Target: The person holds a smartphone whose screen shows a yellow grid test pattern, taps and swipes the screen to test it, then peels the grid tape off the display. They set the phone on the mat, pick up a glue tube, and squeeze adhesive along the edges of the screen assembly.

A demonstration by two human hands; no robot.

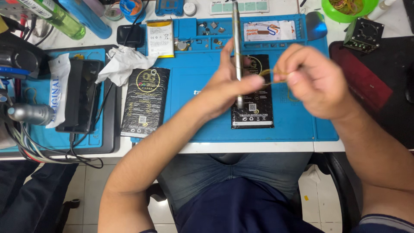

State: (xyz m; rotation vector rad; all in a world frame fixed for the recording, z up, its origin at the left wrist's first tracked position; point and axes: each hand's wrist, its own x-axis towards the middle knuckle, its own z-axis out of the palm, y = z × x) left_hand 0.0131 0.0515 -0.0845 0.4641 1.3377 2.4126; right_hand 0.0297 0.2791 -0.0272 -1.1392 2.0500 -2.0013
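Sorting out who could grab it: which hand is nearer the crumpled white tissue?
Left. The left hand, holding a metal tool, is right of the tissue across the blue mat; the right hand lies farther right.

A crumpled white tissue [123,62] lies left of centre beside a black packet [145,101]. A green bottle [55,16] sits upper left, a green bowl [348,9] upper right.
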